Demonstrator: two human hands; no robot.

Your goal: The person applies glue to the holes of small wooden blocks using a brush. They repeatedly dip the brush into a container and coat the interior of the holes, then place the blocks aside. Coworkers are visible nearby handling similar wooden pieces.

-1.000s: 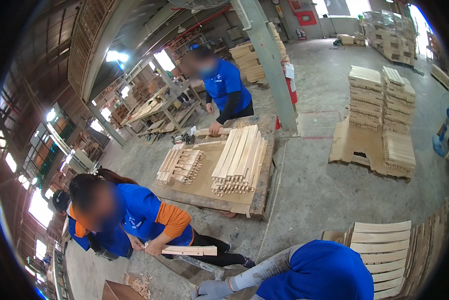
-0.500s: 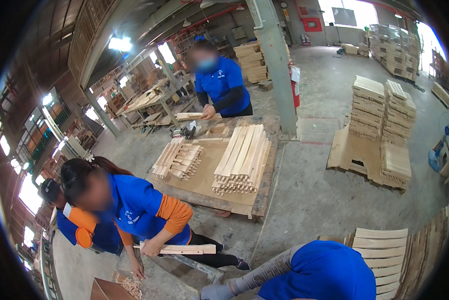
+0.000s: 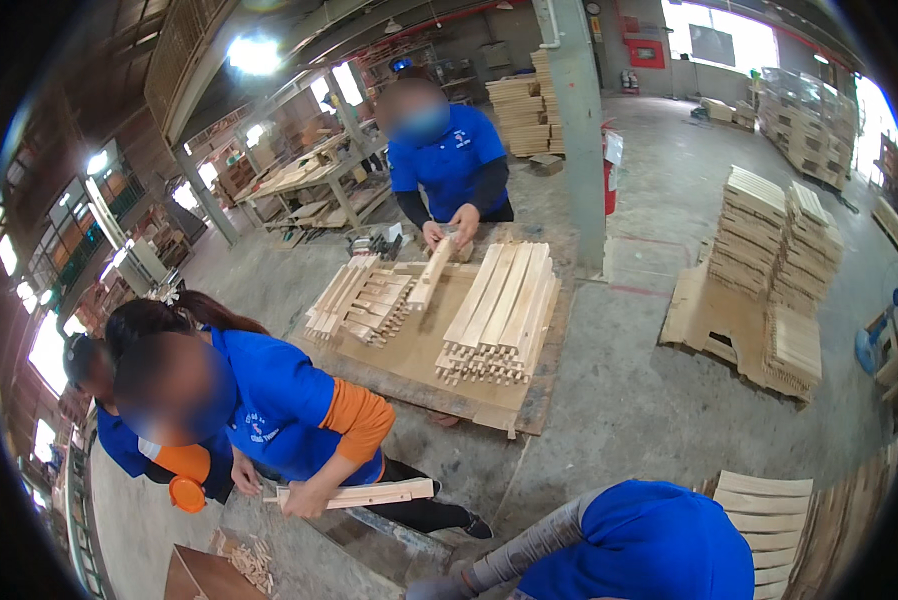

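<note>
At the bottom edge, left of centre, the wearer's gloved left hand (image 3: 431,588) shows only in part; I cannot tell how far open it is or whether it holds anything. The right hand is out of frame. Nearest lies the wooden slat (image 3: 364,494), up-left, gripped by a crouching co-worker. Half a second ago that slat sat a little lower.

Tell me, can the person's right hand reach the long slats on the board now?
Probably not: the right hand lies at the picture's lower edge, and a stretch of floor separates it from the long slats.
</note>
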